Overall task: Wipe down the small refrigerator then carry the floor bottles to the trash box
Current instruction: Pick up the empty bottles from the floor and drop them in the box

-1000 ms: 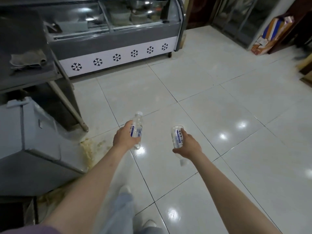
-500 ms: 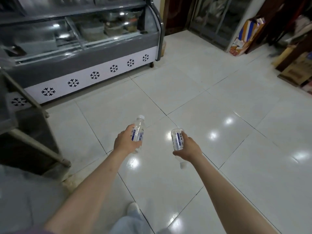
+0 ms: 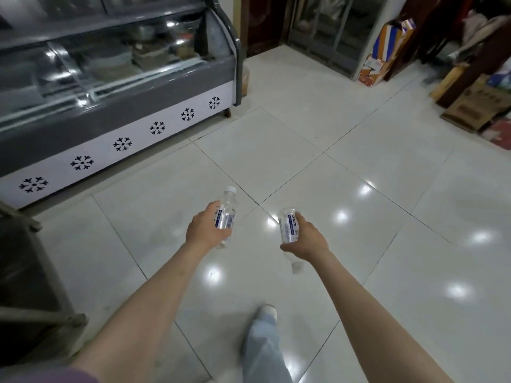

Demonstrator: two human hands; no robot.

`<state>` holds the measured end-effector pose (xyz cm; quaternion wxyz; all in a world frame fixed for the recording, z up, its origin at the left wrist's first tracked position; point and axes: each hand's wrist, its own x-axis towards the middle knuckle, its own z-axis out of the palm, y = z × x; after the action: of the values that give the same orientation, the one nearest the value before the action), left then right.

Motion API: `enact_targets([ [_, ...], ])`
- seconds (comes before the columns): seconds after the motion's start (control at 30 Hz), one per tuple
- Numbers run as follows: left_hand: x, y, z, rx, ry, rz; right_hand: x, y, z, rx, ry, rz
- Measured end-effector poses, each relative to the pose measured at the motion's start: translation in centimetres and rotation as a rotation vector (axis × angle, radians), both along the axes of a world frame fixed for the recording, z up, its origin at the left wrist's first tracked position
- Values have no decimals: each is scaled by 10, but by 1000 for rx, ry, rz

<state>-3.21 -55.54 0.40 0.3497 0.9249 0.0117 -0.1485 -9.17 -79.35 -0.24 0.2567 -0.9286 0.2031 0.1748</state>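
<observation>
Left hand (image 3: 206, 229) grips bottle (image 3: 227, 214) | right hand (image 3: 307, 239) grips inverted bottle (image 3: 289, 226) | blue labels unreadable

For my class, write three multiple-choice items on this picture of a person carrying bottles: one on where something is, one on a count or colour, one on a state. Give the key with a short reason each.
1. Where is the display freezer with snowflake marks?
A. Ahead, on the person's left
B. Ahead, on the person's right
C. Between the arms

2. How many bottles are being carried?
A. One
B. Two
C. Three

3. How is the bottle in the right hand held?
A. Cap up
B. Cap down
C. Lying flat on the palm

Key:
1 A: it stands along the left side of the tiled floor.
2 B: the left hand grips one bottle, the right hand grips the other bottle.
3 B: its base points up and its neck shows below the hand.
</observation>
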Motion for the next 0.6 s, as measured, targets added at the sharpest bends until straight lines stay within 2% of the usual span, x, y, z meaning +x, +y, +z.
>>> enact_targets([
  [0.3,100,-91,-7,-7,39,42,115,-93,0,4,4,24],
  [0.6,208,-144,-9,7,55,63,227,-145,-2,10,15,59],
])
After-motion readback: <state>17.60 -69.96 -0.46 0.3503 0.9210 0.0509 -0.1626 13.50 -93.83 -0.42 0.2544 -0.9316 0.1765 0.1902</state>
